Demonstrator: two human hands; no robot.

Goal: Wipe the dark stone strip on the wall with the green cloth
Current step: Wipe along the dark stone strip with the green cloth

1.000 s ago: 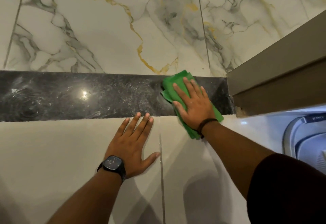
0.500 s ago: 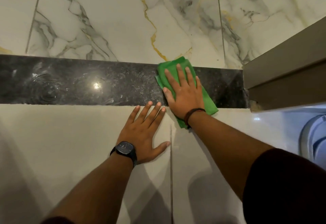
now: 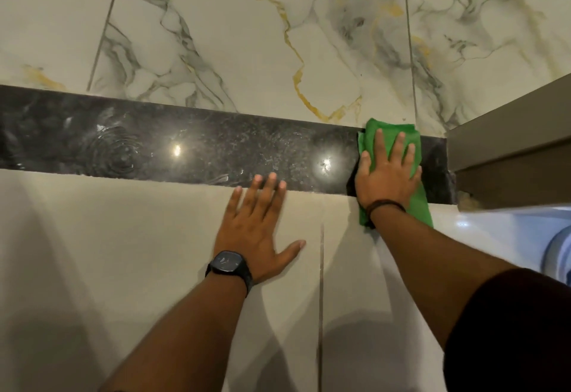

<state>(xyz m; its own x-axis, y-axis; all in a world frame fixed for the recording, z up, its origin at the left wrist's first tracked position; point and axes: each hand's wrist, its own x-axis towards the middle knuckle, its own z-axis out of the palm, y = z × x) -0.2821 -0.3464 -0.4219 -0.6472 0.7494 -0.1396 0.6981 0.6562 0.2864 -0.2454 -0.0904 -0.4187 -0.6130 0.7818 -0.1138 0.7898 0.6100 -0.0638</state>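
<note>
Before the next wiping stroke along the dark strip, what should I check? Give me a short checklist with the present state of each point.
1. Green cloth lies on the dark stone strip: ok.
2. Right hand presses flat on the cloth: ok.
3. Left hand braces on the pale lower tile, fingertips at the strip's lower edge: ok.
4. Strip to the left is free of obstacles: ok.
5. Strip to the left is clean: not ok, smears and ring marks show.
6. Cloth is damp enough: cannot tell.
</note>
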